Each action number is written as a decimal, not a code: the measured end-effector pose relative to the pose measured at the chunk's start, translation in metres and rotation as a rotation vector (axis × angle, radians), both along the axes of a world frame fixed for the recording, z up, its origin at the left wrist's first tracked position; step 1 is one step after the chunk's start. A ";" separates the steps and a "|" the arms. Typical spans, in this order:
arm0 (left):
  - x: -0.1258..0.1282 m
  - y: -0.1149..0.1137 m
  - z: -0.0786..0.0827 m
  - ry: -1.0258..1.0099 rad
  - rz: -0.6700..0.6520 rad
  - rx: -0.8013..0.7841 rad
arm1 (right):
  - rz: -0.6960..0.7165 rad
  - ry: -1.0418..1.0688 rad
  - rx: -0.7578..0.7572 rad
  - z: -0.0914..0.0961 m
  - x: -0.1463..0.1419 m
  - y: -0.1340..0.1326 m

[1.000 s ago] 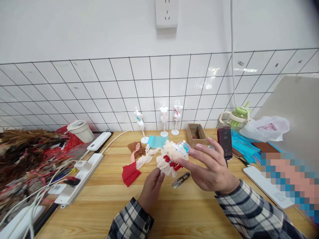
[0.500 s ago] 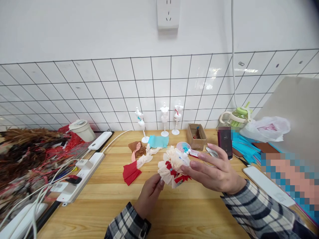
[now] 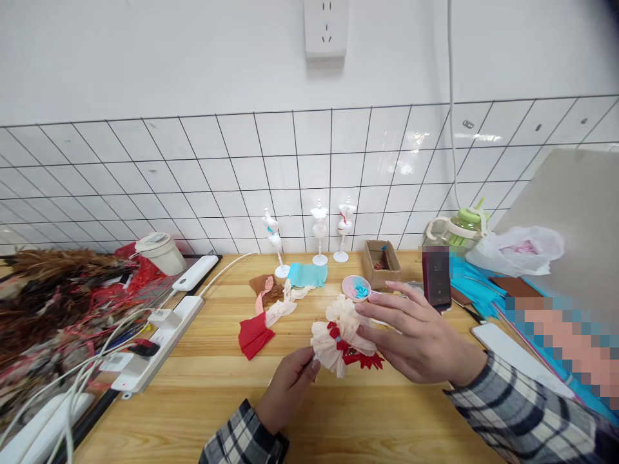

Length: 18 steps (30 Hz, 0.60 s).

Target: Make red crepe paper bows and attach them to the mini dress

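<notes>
Both my hands hold a small cream ruffled paper dress (image 3: 338, 332) with red trim above the wooden table (image 3: 203, 412). My left hand (image 3: 289, 386) pinches its lower left edge with closed fingers. My right hand (image 3: 420, 338) grips its right side with thumb and fingers, the other fingers spread. Behind the dress sits a small round dish (image 3: 356, 288) with blue scraps. Loose pieces of red (image 3: 253, 336), brown and pink crepe paper lie to the left, and a blue piece (image 3: 306, 274) lies farther back.
Three small white mannequin stands (image 3: 320, 233) line the tiled wall beside a little cardboard box (image 3: 381, 263). Power strips (image 3: 155, 341), cables and a feathery pile (image 3: 48, 290) fill the left. A dark phone (image 3: 436, 276), green cup (image 3: 459, 227), plastic bag and blue sheets sit right.
The dress has come down and nearer to me, uncovering the dish behind it and hiding the small snips on the table. My right hand has shifted down with it.
</notes>
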<state>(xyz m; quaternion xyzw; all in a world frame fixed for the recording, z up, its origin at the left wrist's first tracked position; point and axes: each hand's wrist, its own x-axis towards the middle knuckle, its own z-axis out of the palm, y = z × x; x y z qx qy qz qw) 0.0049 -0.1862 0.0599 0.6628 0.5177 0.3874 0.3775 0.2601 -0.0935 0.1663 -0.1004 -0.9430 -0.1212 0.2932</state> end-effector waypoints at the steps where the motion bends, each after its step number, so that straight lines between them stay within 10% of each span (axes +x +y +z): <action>1: 0.001 0.000 0.000 0.006 0.005 -0.001 | -0.030 0.031 -0.067 -0.001 -0.001 -0.001; 6: 0.002 0.002 0.000 0.040 0.042 -0.013 | -0.128 0.146 -0.360 0.001 -0.007 -0.004; 18: 0.001 0.000 -0.003 0.085 0.067 -0.011 | -0.207 0.088 -0.362 -0.003 -0.011 -0.011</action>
